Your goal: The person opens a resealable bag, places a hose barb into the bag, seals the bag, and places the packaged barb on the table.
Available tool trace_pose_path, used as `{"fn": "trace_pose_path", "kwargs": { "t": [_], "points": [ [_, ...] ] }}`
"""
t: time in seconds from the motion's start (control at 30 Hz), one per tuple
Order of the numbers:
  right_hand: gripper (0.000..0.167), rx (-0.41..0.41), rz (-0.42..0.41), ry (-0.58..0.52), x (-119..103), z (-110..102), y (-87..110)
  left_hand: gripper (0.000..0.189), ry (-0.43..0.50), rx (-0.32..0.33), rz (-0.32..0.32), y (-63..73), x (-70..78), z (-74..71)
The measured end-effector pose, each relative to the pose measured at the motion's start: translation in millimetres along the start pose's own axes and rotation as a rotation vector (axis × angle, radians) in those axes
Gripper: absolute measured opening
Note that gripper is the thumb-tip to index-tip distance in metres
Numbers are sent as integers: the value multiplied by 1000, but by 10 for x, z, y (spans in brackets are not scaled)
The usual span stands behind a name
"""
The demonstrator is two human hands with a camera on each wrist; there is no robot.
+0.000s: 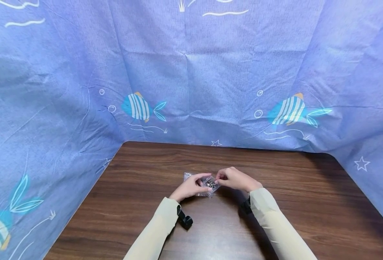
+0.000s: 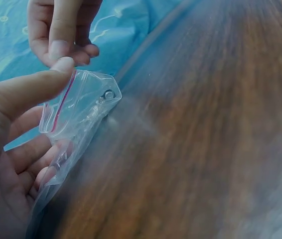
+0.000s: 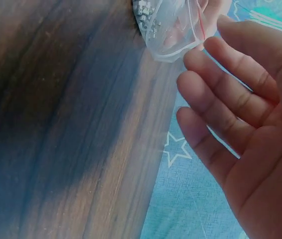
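A clear zip-lock bag point(image 1: 210, 194) with a red seal line lies between both hands at the middle of the table. Small shiny metal pieces point(image 1: 211, 184) sit inside it; their exact kind is too small to make out. My left hand point(image 1: 193, 186) grips the bag, its thumb on top at the seal and its fingers behind the plastic. At the sealed edge's far end, my right hand point(image 1: 235, 179) pinches with thumb and index finger, partly covering the contact. The right wrist view shows its other fingers point(image 3: 196, 89) half bent beside the bag point(image 3: 168, 50).
A dark brown wooden table point(image 1: 129, 216) extends around the hands. Blue cloth point(image 1: 185, 79) printed with fish and stars hangs behind it and along both sides. A black wrist strap with a camera point(image 1: 185, 220) shows at the left wrist.
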State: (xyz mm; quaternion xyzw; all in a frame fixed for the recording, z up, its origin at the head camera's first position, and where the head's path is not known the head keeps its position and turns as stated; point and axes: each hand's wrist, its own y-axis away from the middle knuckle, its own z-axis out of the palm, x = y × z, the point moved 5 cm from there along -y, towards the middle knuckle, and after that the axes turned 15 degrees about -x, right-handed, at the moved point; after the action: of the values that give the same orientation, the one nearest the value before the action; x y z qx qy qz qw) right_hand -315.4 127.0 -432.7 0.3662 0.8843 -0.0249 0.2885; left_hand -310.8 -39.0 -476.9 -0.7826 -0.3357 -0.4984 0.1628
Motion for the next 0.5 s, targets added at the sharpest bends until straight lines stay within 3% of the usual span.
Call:
{"fn": "trace_pose_path", "kwargs": {
  "t": [0.1, 0.3, 0.5],
  "points": [
    [12, 26, 13, -6, -2, 26, 36, 45, -15, 13, -32, -87, -185, 5],
    [17, 70, 43, 2, -13, 79, 114, 37, -30, 61, -19, -127, -179, -8],
    [26, 44, 51, -26, -17, 203, 141, 33, -71, 99, -8, -131, -132, -19]
  ]
}}
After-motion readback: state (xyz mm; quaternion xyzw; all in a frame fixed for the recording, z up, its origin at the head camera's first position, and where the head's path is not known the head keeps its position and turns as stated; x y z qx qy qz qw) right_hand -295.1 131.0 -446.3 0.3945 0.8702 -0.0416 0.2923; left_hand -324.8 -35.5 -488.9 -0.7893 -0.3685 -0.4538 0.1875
